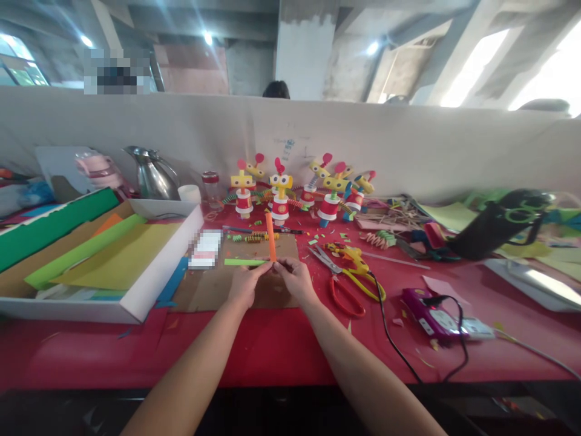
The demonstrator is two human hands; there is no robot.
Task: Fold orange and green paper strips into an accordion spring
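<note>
Two paper strips meet at a right angle between my hands, above a brown cardboard sheet. The orange paper strip points away from me, and the green paper strip runs out to the left. My left hand pinches the strips near their crossing. On the other side, my right hand has its fingers closed on the orange strip's near end. Fingertips hide the exact joint. Folded paper springs lie on the cardboard's far part.
Several paper robot figures stand at the back. Right of the cardboard lie red-handled scissors and a yellow glue gun with a black cord. A purple power strip sits further right. At left is a white box holding coloured paper.
</note>
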